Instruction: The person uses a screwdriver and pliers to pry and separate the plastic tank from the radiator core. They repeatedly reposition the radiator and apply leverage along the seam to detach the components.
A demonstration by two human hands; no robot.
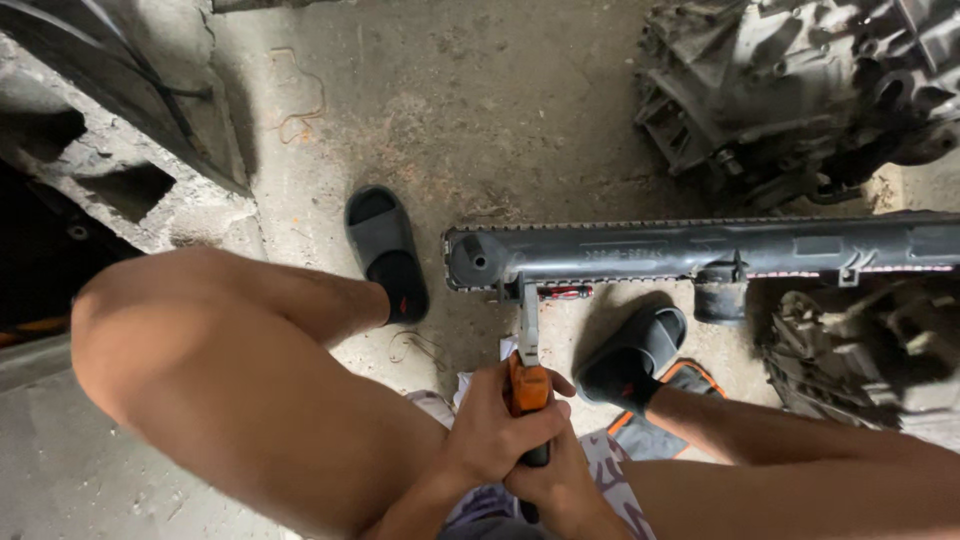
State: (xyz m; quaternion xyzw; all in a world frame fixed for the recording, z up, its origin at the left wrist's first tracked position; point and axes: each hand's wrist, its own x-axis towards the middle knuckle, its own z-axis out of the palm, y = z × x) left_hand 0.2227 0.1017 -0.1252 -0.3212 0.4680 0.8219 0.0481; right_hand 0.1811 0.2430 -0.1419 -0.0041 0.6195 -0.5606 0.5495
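- A seated person, seen from above, works on a long black plastic radiator tank [700,248] lying across a concrete floor [450,110], both hands wrapped round a pair of orange-handled pliers [528,372]
- The left hand [490,430] has its grip clenched around the orange handles from the left side; the right hand [562,482] sits just below and behind it, its grip also clenched on the lower end of the same tool
- The pliers' metal nose points up and away from the body and meets the lower edge of the tank near its left end; whether it bites the crimped seam there cannot be told
- The tank lies level, its rounded left end just beside the person's left foot, its right end running out of frame
- Bare legs frame the hands, each foot in a dark slide sandal [385,250], planted either side of the tool
- A grimy metal gearbox casing [790,90] sits beyond the tank at top right; a second greasy assembly [860,350] rests near the right knee
- A hollow concrete block [130,185] stands at left
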